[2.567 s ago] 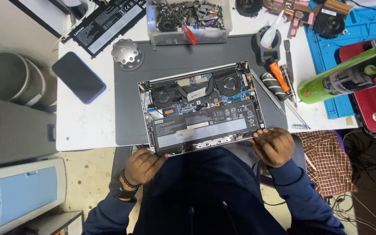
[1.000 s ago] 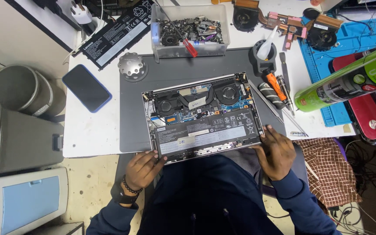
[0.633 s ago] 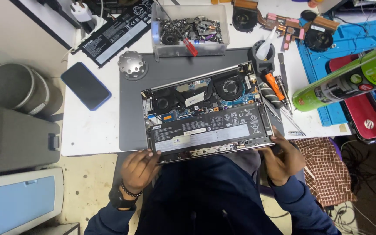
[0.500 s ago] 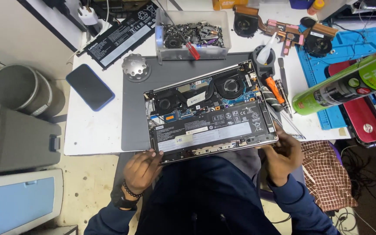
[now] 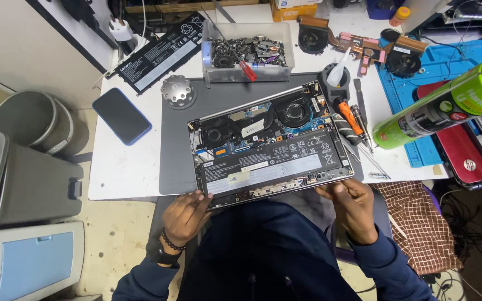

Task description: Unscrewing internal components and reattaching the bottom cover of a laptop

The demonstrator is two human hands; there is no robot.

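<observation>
Head view shows the left hand [image 5: 184, 216] and right hand [image 5: 353, 205] each gripping the opened laptop's [image 5: 269, 145] near edge, apparently positioning it; steady, even support is needed next.

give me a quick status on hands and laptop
Left hand and right hand grip the near edge of the opened laptop. Laptop on grey mat, internals exposed. Screwdrivers lie beside it.

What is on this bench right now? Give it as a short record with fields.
setting: white workbench with a grey mat
main item: opened laptop, internals and two fans exposed
left hand: gripping the laptop's near left corner
right hand: gripping its near right corner
beside: phone, spare battery, clear parts tray, orange screwdriver, green spray can
</observation>
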